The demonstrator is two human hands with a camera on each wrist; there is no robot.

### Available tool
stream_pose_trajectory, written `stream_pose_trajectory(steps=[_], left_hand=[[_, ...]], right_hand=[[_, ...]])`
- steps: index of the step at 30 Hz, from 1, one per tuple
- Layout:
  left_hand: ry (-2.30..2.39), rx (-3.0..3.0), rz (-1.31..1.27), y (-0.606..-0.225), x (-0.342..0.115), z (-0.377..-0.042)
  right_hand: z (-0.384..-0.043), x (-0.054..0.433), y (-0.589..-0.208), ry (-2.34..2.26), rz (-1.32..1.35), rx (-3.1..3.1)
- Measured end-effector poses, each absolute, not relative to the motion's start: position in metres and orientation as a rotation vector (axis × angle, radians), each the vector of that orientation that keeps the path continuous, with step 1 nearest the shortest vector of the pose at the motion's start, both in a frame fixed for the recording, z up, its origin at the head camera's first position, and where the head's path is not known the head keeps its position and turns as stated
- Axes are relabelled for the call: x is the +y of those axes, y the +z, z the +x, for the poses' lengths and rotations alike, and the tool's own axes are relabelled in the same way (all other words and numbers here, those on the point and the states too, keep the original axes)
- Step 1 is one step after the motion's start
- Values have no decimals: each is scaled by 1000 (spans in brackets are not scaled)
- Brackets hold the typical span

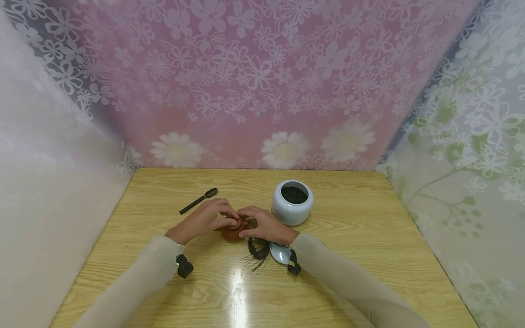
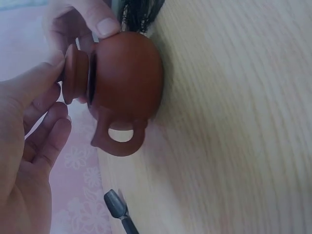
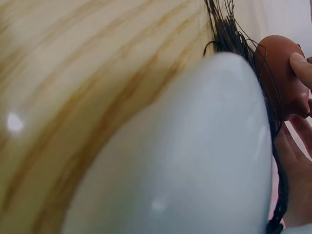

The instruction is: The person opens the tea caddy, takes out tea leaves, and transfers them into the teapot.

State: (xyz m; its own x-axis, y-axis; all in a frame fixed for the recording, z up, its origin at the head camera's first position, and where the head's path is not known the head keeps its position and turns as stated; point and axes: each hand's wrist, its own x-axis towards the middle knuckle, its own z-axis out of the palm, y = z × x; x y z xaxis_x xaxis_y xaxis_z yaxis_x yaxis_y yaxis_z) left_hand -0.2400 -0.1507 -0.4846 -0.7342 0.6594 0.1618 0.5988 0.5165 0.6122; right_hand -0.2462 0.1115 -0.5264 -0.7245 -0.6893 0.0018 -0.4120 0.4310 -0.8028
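Note:
A small reddish-brown clay teapot (image 1: 230, 233) stands on the wooden table between both hands. My left hand (image 1: 208, 217) pinches the knob of its lid (image 2: 76, 74) between thumb and fingers. In the left wrist view a dark gap shows between part of the lid and the pot's rim; whether they touch, I cannot tell. My right hand (image 1: 267, 225) holds the pot's body from the other side, its thumb (image 2: 106, 25) against the wall. The teapot's looped handle (image 2: 120, 142) points toward the left side of the table.
A white jar (image 1: 281, 214) holding dark loose leaves is behind the right hand. Under the right wrist lies a white lid (image 1: 280, 253), beside a dark braided cord with loose strands (image 1: 258, 249). A dark scoop (image 1: 198, 201) lies at the back left.

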Motion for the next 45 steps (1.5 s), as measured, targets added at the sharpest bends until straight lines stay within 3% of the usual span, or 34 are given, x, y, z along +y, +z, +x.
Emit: stream_pose_trajectory(steps=[32,45], left_hand=[[1103,2669,967,-505,-153,-239],[1188,2698,1085,-488,-137,-242]], right_hand=[[-249,118,-530,-1281,-843,2327],[-256,132,-464,-1343,-974,2448]])
